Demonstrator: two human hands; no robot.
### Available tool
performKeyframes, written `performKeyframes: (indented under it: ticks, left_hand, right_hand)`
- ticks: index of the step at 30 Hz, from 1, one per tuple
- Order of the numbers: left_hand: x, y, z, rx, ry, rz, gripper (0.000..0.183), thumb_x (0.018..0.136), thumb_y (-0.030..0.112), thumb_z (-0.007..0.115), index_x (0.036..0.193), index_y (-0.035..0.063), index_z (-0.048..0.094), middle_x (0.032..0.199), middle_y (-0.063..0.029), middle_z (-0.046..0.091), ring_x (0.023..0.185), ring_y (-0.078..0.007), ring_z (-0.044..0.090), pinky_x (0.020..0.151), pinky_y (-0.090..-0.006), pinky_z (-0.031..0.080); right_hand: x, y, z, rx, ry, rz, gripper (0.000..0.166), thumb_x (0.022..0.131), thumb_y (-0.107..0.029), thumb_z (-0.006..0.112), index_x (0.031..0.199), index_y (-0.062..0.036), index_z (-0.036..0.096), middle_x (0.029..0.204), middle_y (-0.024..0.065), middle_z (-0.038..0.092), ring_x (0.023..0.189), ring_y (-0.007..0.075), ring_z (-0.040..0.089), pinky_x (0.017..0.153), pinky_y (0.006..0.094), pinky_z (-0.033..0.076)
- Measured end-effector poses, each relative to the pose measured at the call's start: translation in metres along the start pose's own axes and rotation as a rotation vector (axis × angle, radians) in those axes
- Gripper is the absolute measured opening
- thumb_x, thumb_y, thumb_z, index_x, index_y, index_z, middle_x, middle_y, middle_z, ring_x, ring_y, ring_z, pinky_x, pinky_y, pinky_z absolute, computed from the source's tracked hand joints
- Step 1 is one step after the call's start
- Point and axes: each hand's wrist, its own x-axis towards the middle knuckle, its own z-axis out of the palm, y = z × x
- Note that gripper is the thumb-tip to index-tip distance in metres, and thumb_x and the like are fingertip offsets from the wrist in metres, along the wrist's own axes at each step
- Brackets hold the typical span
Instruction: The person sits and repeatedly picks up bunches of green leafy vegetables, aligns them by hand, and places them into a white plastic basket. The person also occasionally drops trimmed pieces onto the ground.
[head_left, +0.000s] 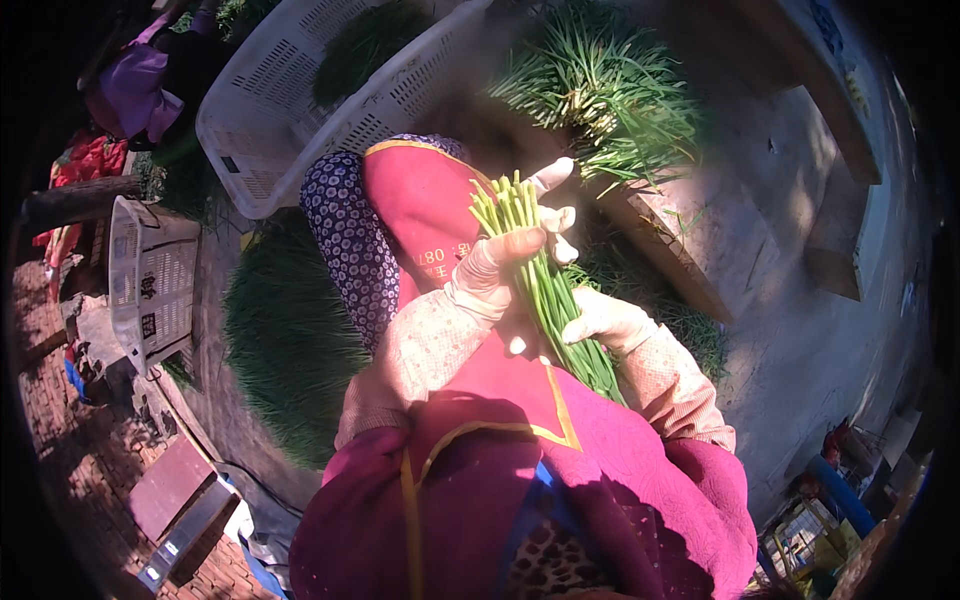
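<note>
A bunch of long green stalks with pale cut ends, apparently garlic chives (551, 300), lies slantwise over my lap, cut ends pointing up and away. Near those ends my left hand (506, 255), in a pale glove, is closed around the bunch, thumb across the front. My right hand (607, 322), gloved too, grips the leafy part lower down; some of its fingers are hidden behind the stalks. Beneath both hands is a pink-red apron (427, 195) with yellow edging. A loose heap of similar stalks (607, 97) rests beyond my hands on a board.
A big white plastic crate (255, 150) with greens stands ahead on the left, a smaller crate (157, 277) farther left. Beside my left leg lies a large green pile (285, 345). Wooden boards (667, 247) edge the right side. Another person (139, 90) is at upper left.
</note>
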Motion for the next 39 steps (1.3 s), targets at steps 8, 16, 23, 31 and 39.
performKeyframes:
  ticks: [8,16,23,31,39]
  left_hand:
    - [0.000,-0.003,0.011,0.317,0.539,0.141,0.036,0.079,0.001,0.072,0.112,0.0033,0.059,0.097,-0.0059,0.066,0.080,-0.0134,0.063,0.071,-0.0278,0.054]
    - [-0.002,0.000,0.017,0.304,0.253,0.037,0.059,0.075,0.007,0.077,0.126,0.0035,0.049,0.122,-0.0103,0.057,0.110,-0.0223,0.057,0.095,-0.0355,0.046]
    - [0.009,-0.001,0.010,0.362,0.016,0.009,0.112,0.060,0.031,0.086,0.145,0.0002,0.020,0.144,-0.0189,0.036,0.131,-0.0331,0.039,0.109,-0.0430,0.033]
    - [-0.006,-0.012,0.021,0.188,0.315,0.074,0.026,0.080,0.004,0.069,0.104,0.0037,0.058,0.092,-0.0095,0.064,0.080,-0.0178,0.062,0.076,-0.0302,0.052]
    - [0.000,-0.017,0.033,0.506,0.341,0.034,0.029,0.077,-0.001,0.068,0.105,0.0006,0.062,0.098,-0.0093,0.066,0.088,-0.0189,0.063,0.083,-0.0308,0.050]
  right_hand:
    - [-0.012,-0.021,-0.006,-0.531,0.340,-0.375,0.130,0.053,-0.043,0.088,0.150,-0.0068,0.010,0.151,0.0130,0.028,0.138,0.0229,0.028,0.113,0.0358,0.020]
    - [0.007,-0.005,0.008,-0.433,0.518,-0.143,0.067,0.069,-0.025,0.082,0.125,-0.0013,0.055,0.109,0.0077,0.063,0.098,0.0150,0.059,0.089,0.0295,0.045]
    - [-0.019,-0.038,0.007,-0.207,0.231,-0.095,0.060,0.065,-0.022,0.080,0.113,0.0060,0.058,0.081,0.0098,0.063,0.066,0.0147,0.059,0.060,0.0252,0.047]
    - [-0.018,-0.062,0.017,-0.911,0.294,0.072,0.089,0.071,-0.035,0.080,0.141,-0.0017,0.036,0.120,0.0093,0.058,0.105,0.0162,0.055,0.094,0.0312,0.042]
    - [0.007,-0.198,0.092,-1.762,0.188,-0.620,0.088,0.074,-0.045,0.074,0.141,-0.0035,0.035,0.133,0.0215,0.048,0.121,0.0347,0.049,0.102,0.0388,0.039]
